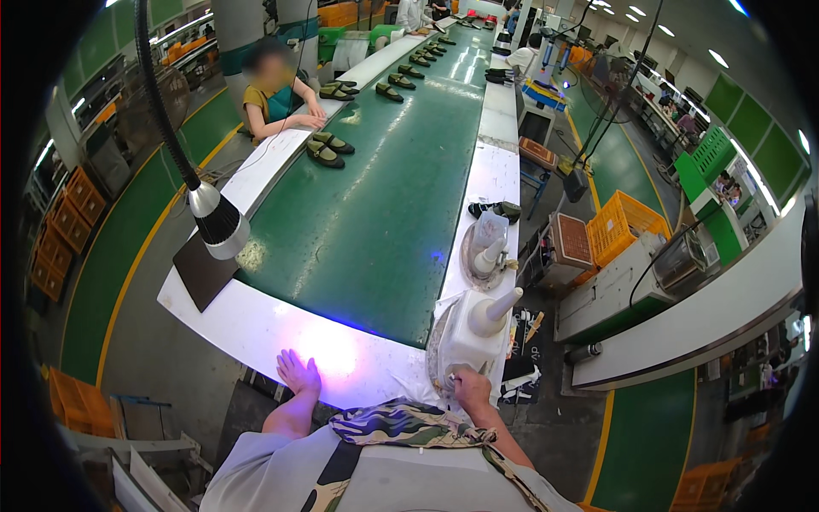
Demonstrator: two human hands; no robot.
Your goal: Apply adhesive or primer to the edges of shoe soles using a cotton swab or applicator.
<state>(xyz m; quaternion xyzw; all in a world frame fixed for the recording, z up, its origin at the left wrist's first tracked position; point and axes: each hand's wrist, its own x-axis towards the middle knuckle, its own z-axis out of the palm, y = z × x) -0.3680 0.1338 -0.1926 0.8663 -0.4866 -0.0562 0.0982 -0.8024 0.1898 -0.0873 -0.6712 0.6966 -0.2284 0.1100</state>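
My left hand lies on the white table edge with its fingers spread, holding nothing. Bright violet-white light falls just beside it. At the right corner my right hand is closed against a white plastic container with a cone-shaped nozzle. A thin, pale tip shows by its fingers, but what it grips is too small to name. Behind that container, a smaller white nozzle bottle stands on a round, stained base. Dark shoes sit farther along the same ledge.
A green conveyor belt carries pairs of olive shoes at its far left. A co-worker sits beside them. A black lamp hangs above a dark flat sheet. Yellow crates stand to the right.
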